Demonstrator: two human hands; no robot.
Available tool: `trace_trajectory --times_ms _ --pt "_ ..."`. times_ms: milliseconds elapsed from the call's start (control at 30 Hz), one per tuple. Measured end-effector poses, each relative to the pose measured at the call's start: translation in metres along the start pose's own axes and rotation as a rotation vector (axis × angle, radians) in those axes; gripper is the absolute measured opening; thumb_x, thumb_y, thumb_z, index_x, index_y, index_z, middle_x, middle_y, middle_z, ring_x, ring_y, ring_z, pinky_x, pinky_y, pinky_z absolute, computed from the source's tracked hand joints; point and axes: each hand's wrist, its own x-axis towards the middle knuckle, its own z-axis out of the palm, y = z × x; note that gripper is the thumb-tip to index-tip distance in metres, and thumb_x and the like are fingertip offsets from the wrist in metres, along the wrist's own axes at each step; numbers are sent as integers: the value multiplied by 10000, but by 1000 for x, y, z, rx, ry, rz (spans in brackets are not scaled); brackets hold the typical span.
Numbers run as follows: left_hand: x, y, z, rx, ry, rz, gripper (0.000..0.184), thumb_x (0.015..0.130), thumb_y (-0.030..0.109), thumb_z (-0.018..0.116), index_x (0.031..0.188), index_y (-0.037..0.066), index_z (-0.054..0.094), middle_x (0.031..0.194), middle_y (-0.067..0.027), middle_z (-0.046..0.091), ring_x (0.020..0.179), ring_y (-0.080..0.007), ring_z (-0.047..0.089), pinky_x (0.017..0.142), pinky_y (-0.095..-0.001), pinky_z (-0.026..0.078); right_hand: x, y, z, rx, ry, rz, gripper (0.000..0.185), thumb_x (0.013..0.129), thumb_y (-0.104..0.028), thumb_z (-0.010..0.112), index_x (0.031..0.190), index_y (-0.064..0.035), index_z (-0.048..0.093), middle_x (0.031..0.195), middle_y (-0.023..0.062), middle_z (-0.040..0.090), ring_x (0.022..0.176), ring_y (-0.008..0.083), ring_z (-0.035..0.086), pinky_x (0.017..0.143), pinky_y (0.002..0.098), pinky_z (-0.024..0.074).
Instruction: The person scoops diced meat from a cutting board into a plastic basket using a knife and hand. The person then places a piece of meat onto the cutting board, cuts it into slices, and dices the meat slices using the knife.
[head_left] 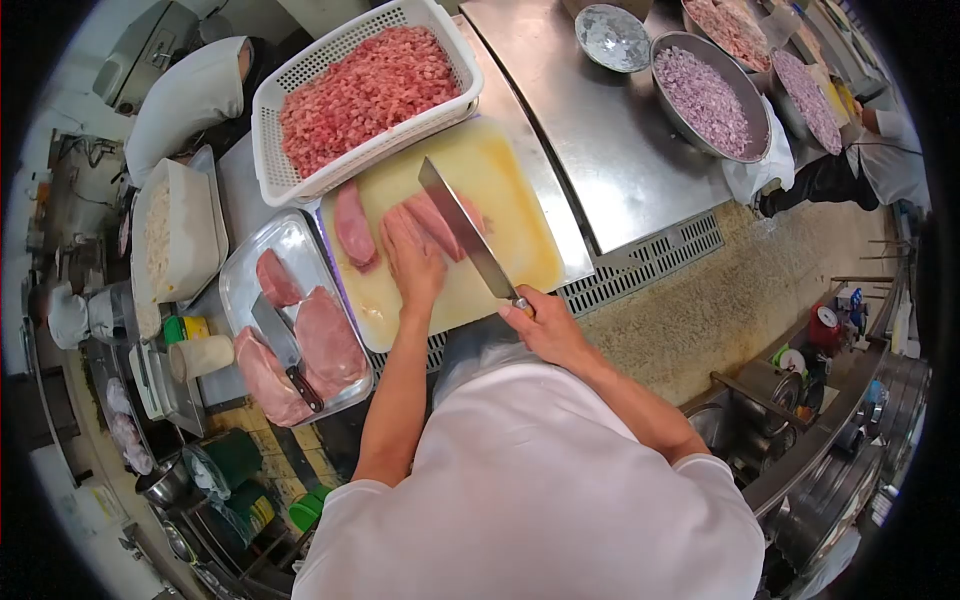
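My right hand [547,325] is closed around the handle of a large, wide-bladed kitchen knife [462,222]. Its blade slants up to the left across a piece of raw pork [432,218] on the yellowed cutting board [510,245]. My left hand [414,262] lies on the left part of that pork, its fingers close together and pressing it to the board. Whether the blade's edge is in the meat I cannot tell. Left of my left hand lies a separate strip of raw pork [354,228].
Ground meat fills a white perforated basket [268,130] behind the board. A metal tray [240,285] at left holds pork pieces and a second knife [277,335]. Back right stand a bowl of chopped onion [705,100] and a smaller bowl [612,40]. Other people stand at both sides.
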Motion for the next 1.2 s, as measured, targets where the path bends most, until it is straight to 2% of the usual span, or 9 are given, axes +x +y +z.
trace_trajectory --times_ms 67,167,267,367,467,567,867,1067,1200 --pt "-1 -11 0 -45 39 45 810 813 -2 590 1561 -73 287 1591 -318 333 1494 -472 314 1245 -475 266 1 -5 3 -6 -52 29 378 996 -309 686 1115 49 670 709 142 631 593 246 598 597 384 476" --pt "0 -18 -8 -145 78 21 773 815 10 601 1540 -61 340 1533 -302 424 1434 -455 407 1219 -446 320 9 10 18 -89 -3 -64 300 1034 -270 652 1110 20 645 643 14 545 493 94 504 473 295 425" --pt "-8 -26 -31 -535 56 -301 713 810 0 608 1498 -37 429 1457 -255 523 1407 -379 482 1212 -426 344 9 14 22 -9 23 15 351 1005 -305 673 1093 35 673 696 139 634 582 238 603 591 389 475" --pt "-29 -51 -60 -759 -115 -393 686 825 15 623 1490 -38 462 1456 -237 548 1381 -370 516 1195 -427 374 7 13 22 -60 30 8 349 1005 -305 671 1101 31 673 694 136 639 582 245 604 592 387 479" --pt "-46 -70 -69 -87 -86 -65 646 831 65 657 1453 -23 504 1390 -250 588 1352 -443 507 1165 -463 395 7 15 27 -55 11 42 351 999 -303 672 1113 29 676 698 140 642 592 267 610 601 397 482" --pt "-47 -38 -79 89 -42 -101 676 831 84 690 1474 0 496 1425 -244 555 1327 -464 500 1151 -500 396 7 16 33 -90 44 5 352 993 -297 673 1117 32 675 694 145 627 607 264 601 607 401 471" --pt "-63 -49 -57 269 38 119 701 894 60 668 1545 60 409 1500 -251 449 1310 -494 465 1108 -550 397 4 0 28 -130 -12 49 378 989 -309 678 1133 40 670 749 189 655 668 318 627 647 416 485" --pt "-46 -32 -62 331 -159 38 740 839 83 676 1539 46 439 1508 -207 482 1378 -445 436 1177 -528 329 -2 8 26 -110 55 -120 376 995 -320 682 1139 27 663 773 199 671 684 319 644 669 415 511" --pt "-61 -45 -54 379 -34 123 772 817 126 676 1547 65 434 1525 -207 479 1428 -431 397 1213 -515 297 -11 4 10 -75 83 -110 379 992 -327 688 1148 17 668 766 185 679 643 341 631 641 422 509"
